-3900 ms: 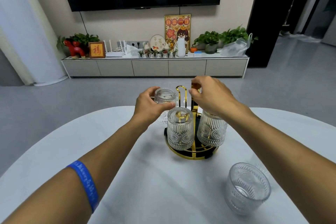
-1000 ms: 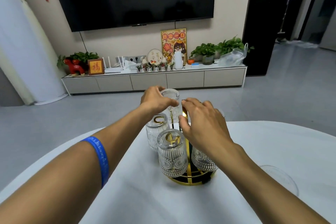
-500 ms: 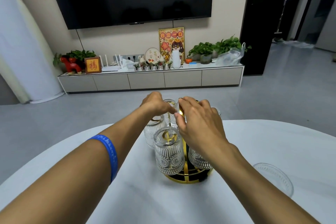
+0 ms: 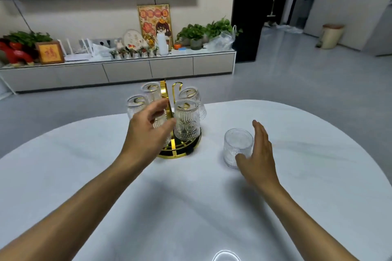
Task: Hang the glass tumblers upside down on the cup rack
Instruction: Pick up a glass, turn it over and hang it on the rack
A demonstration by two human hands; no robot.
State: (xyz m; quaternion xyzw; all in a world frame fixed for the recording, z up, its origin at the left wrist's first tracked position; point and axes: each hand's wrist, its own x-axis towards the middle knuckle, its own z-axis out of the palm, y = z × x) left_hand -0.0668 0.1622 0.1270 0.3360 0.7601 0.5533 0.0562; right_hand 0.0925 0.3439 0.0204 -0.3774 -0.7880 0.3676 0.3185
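Observation:
A gold cup rack (image 4: 179, 150) stands on the white table, with several ribbed glass tumblers (image 4: 187, 122) hanging upside down on its hooks. One hook (image 4: 177, 88) at the top shows bare. My left hand (image 4: 148, 131) hovers open in front of the rack's left side, covering part of one hung tumbler. A single tumbler (image 4: 238, 147) stands upright on the table to the right of the rack. My right hand (image 4: 257, 154) is open against its right side, thumb by its base, fingers not closed around it.
The round white table (image 4: 191, 207) curves away at the back and right, with grey floor beyond. A long low cabinet (image 4: 118, 72) with plants and ornaments lines the far wall under a television. A glass rim (image 4: 226, 256) shows at the bottom edge.
Both hands have come off the rack top. My left hand let go of the tumbler, which now hangs at the back. My right hand moved right and down to the upright tumbler.

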